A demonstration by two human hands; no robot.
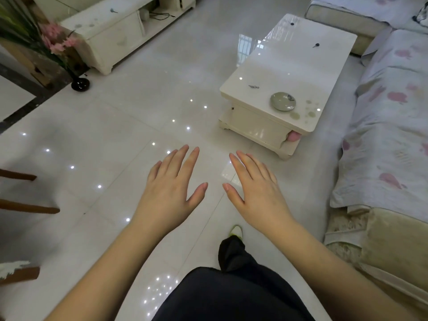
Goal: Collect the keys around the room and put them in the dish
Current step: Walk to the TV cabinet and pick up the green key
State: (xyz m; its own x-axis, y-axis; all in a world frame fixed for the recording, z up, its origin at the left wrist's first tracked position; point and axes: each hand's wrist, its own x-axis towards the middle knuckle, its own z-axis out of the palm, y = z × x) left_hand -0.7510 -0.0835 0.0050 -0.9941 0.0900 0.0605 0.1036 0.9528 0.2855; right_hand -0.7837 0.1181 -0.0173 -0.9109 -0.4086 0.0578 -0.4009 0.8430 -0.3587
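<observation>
A round glass dish [283, 101] sits near the front end of the cream coffee table [301, 66]. A small metal key [253, 86] lies on the table just left of the dish. A black-headed key [316, 45] lies farther back on the table, and another dark small item [292, 24] rests near its far end. One more key [113, 11] lies on the cream TV cabinet [111, 35] at the back left. My left hand [173, 184] and my right hand [254, 188] hover flat over the floor, fingers straight, holding nothing.
A sofa [393, 112] with a floral cover runs along the right side, close to the table. A black vase [80, 84] with pink flowers stands on the floor at left. Wooden chair legs [27, 207] poke in from the left edge. Glossy tiled floor lies between.
</observation>
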